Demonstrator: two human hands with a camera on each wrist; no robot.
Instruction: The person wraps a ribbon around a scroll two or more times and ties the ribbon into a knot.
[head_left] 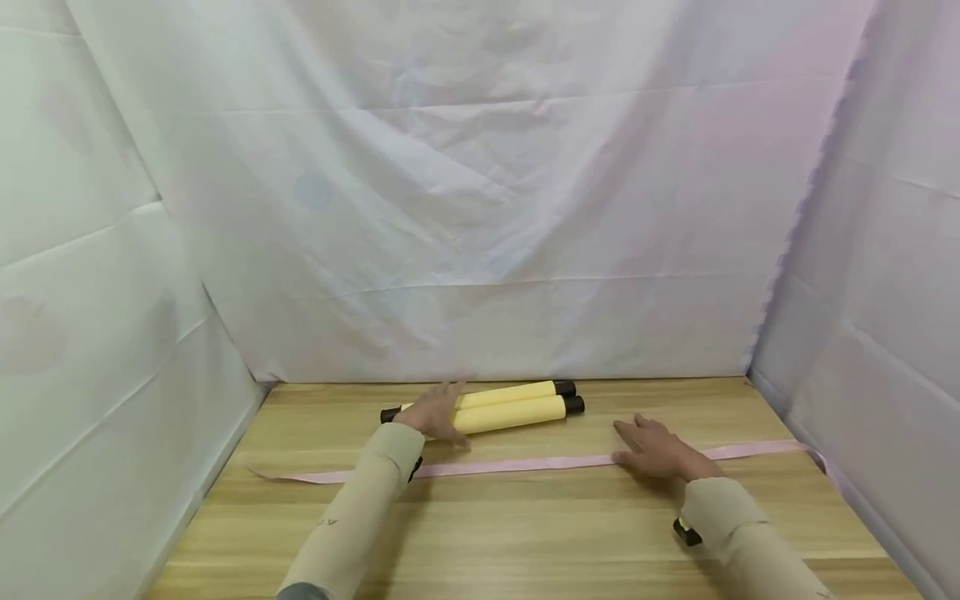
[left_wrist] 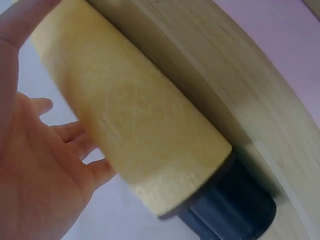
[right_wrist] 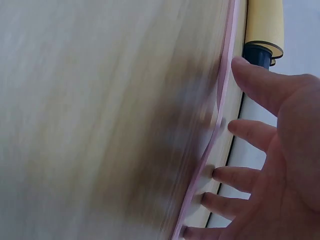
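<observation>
Two hands point(head_left: 438, 414), one ribbon point(head_left: 525, 463), two rolls point(head_left: 506, 408).

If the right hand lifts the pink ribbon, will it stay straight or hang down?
The pink ribbon looks thin and flat, so it would probably droop limply. It likely weighs little and may slide easily on the smooth wooden table.

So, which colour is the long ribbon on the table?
Pale pink ribbon; the head view shows it best.

This looks like a makeshift recording booth rather than a lived-in room. Creased white sheets point(head_left: 480, 208) hang as walls across the top, left and right of the head view, closing in a plain light-wood worktop point(head_left: 525, 525) along the bottom.
</observation>
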